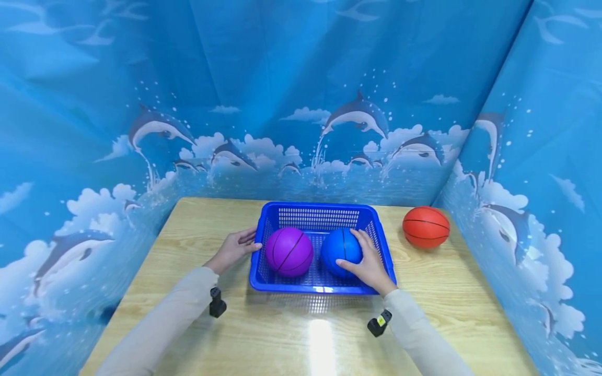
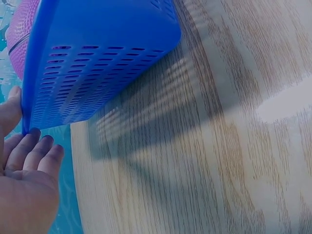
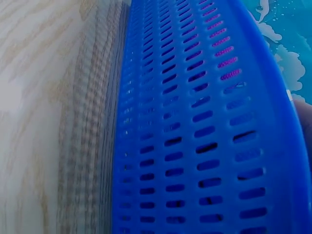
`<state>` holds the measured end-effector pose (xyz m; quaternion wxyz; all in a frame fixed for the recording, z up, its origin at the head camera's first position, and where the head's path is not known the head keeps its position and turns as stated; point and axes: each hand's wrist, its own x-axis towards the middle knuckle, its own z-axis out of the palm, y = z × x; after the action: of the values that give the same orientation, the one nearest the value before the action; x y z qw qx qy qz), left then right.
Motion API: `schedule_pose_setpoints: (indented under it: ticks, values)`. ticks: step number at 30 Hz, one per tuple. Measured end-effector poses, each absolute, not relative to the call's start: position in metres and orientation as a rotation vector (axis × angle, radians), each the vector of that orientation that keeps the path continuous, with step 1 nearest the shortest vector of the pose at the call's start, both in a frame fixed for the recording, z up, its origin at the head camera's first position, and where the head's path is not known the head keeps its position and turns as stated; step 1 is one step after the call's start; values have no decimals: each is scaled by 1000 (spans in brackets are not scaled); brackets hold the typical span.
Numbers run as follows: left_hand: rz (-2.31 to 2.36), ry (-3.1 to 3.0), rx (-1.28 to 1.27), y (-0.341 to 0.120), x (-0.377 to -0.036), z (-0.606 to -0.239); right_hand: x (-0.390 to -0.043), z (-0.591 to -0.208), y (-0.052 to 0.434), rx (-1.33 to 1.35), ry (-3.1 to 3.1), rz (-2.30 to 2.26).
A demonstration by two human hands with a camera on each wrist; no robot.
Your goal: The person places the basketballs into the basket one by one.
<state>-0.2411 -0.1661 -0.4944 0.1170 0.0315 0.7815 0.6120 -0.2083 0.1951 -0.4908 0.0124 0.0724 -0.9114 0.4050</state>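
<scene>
The right hand (image 1: 369, 263) reaches into the blue basket (image 1: 320, 209) near the worktop's (image 1: 211, 334) middle, fingers curled over the blue ball (image 1: 339, 249) directly beneath it. The left hand (image 1: 235, 248), fingers relaxed, touches the basket's left wall beside the purple ball (image 1: 289, 251). No writing is legible.

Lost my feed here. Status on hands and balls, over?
Left hand open against basket side. Right hand grips blue ball in basket, beside purple ball. Orange ball on table, outside. Nothing in the way.
</scene>
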Motion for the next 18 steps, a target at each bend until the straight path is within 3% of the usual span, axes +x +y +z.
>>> schedule_pose_setpoints:
  ticks: [18]
  values:
    - [1758,2318,66,-165,-241,-494,-208,-487,195,214,-2870,1245]
